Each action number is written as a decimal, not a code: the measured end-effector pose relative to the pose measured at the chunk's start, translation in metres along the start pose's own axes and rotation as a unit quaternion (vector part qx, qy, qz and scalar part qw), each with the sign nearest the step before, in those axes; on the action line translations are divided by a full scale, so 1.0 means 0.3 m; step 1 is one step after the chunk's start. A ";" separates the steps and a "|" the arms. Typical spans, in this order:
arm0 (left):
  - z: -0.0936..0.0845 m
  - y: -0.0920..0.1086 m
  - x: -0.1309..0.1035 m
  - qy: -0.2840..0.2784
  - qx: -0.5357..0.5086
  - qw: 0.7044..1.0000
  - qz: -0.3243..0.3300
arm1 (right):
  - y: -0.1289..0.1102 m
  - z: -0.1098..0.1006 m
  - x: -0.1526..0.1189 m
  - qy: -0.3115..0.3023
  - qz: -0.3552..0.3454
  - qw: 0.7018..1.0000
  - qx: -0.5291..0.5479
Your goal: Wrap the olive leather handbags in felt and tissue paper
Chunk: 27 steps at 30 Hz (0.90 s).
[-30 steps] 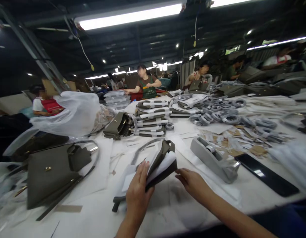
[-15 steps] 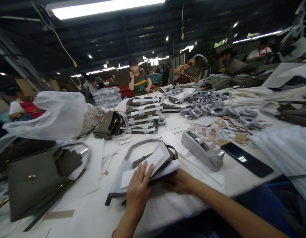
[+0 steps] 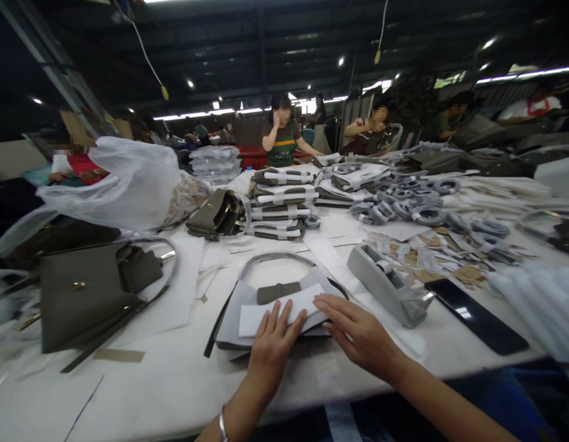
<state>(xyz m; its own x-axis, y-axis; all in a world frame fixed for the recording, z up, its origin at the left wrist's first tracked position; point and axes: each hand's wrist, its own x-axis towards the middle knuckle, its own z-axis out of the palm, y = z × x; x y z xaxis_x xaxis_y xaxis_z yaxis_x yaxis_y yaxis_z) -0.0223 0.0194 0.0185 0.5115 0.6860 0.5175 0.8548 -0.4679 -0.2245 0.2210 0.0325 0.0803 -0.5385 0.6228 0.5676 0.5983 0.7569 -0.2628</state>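
Note:
A dark olive bag (image 3: pixel 224 334) lies on the white table in front of me, its wrapped handle (image 3: pixel 279 256) looping away from me. White foam sheet (image 3: pixel 256 320) covers part of it, beside a small olive strap piece (image 3: pixel 278 293). My left hand (image 3: pixel 274 341) rests on the foam with its fingers spread. At the bag's right side, my right hand (image 3: pixel 358 331) has its fingers stretched out over the foam's right end. Neither hand grips anything.
A grey tape dispenser (image 3: pixel 388 285) and a black phone (image 3: pixel 475 314) lie to the right. Another olive bag (image 3: pixel 88 294) is at the left. Wrapped bags (image 3: pixel 284 212) are stacked behind, near grey coils (image 3: pixel 426 215) and tags. People sit or stand beyond.
My right hand has come out from beside the bag onto its right end. The bag's raised side now lies flatter. The person across has lowered one arm to the table. The view has shifted.

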 end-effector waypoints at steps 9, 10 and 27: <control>-0.007 0.036 -0.062 -0.039 0.019 0.999 -0.006 | 0.054 0.098 -0.057 -0.114 0.018 0.993 -0.004; -0.003 0.038 -0.062 -0.042 0.018 0.999 -0.003 | 0.047 0.082 -0.037 -0.128 0.035 0.991 0.007; 0.047 0.064 -0.073 0.033 -0.006 0.997 -0.062 | 0.228 0.334 0.563 -0.345 0.350 0.867 -0.088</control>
<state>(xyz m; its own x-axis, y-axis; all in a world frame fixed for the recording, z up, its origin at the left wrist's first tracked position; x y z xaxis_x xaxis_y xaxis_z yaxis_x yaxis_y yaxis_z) -0.0159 0.0031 -0.0088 0.3940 0.7015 0.5939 0.9100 -0.3886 -0.1447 0.1113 0.2092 0.0800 -0.1976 0.9334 -0.2996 0.9700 0.1421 -0.1972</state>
